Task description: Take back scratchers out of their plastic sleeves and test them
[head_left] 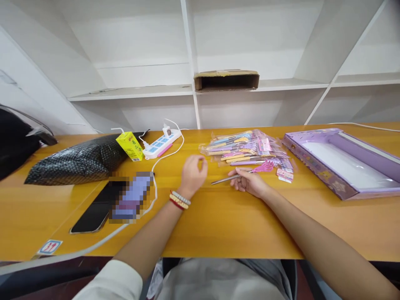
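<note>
**On with 1 loose pc, w/ many more in bags**

Along L of table [200, 233]: black padded pkg [78, 160], phone [95, 210], yellow drink carton [130, 146] & white power strip [161, 144], all apart from the work, seemingly. Mid-table: L hand [193, 177], curled loosely w/ gap btwn thumb & fingers, apparently gripping nothing. Then R hand [248, 182], pinching 1 pink whisk-like tool [261, 167] by its metal handle, w/ pink head pointing R, at near edge of heap [239, 146] of clear bags w/ similar-looking tools; can't count exactly. Far R: purple tray-like box [343, 189], just beside heap. Progress, as judged: 1 pc out & in hand, bulk bagged in heap; can't tell finished from untouched there, nor total to go.
</note>
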Demonstrator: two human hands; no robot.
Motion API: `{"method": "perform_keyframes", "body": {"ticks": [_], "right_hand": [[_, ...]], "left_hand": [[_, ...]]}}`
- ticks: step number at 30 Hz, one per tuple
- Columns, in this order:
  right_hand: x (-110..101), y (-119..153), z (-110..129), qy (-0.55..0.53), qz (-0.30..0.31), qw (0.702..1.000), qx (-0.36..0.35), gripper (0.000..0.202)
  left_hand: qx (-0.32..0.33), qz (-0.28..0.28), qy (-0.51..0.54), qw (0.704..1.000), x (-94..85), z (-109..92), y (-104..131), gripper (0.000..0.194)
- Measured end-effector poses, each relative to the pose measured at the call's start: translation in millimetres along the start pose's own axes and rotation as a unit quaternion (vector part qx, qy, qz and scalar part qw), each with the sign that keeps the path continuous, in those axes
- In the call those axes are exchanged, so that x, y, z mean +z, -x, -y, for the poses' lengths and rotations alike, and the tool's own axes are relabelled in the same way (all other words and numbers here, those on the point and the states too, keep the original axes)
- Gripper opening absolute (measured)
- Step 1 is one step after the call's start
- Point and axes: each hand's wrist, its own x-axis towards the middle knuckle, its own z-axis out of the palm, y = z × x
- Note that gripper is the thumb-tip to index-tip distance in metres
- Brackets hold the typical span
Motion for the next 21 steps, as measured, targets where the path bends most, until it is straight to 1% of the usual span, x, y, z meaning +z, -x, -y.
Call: {"method": "perform_keyframes", "body": {"ticks": [1,4,6,7,9,11,12,13,15,18,21], "right_hand": [[0,0,0,0.002,0.002,1.000,0.000,0.036],[0,1,0,0.021,0.016,1.000,-0.001,0.035],[-1,1,-1,0.024,0.025,0.999,-0.004,0.034],[-1,1,-1,0.023,0.027,0.999,-0.007,0.034],[-3,1,-1,0.021,0.027,0.999,-0.009,0.035],[-4,1,-1,0.021,0.027,0.999,-0.007,0.035],[-4,1,-1,0.021,0.027,0.999,-0.006,0.035],[-4,0,-1,0.022,0.028,0.999,-0.004,0.035],[-3,0,0,0.026,0.025,0.999,0.000,0.034],[-1,-1,0,0.032,0.014,0.999,0.005,0.032],[-1,-2,0,0.034,0.011,0.999,0.010,0.033]], "left_hand": [[-0.046,-0.023,-0.029,0.998,-0.9,6,-12,0.026],[-0.139,-0.045,-0.129,0.981,-4.6,24,-52,0.030],[-0.160,-0.063,-0.206,0.963,-6.0,38,-75,0.033],[-0.164,-0.059,-0.237,0.956,-6.1,47,-84,0.035],[-0.183,-0.032,-0.283,0.941,-5.3,66,-98,0.038],[-0.220,0.025,-0.311,0.924,-4.4,88,-106,0.038],[-0.241,0.059,-0.319,0.915,-4.2,99,-109,0.038],[-0.256,0.082,-0.320,0.908,-4.4,109,-112,0.036],[-0.275,0.110,-0.321,0.900,-5.8,126,-118,0.034],[-0.278,0.129,-0.325,0.895,-8.7,140,-125,0.034],[-0.267,0.142,-0.332,0.894,-9.3,142,-127,0.032]]}}
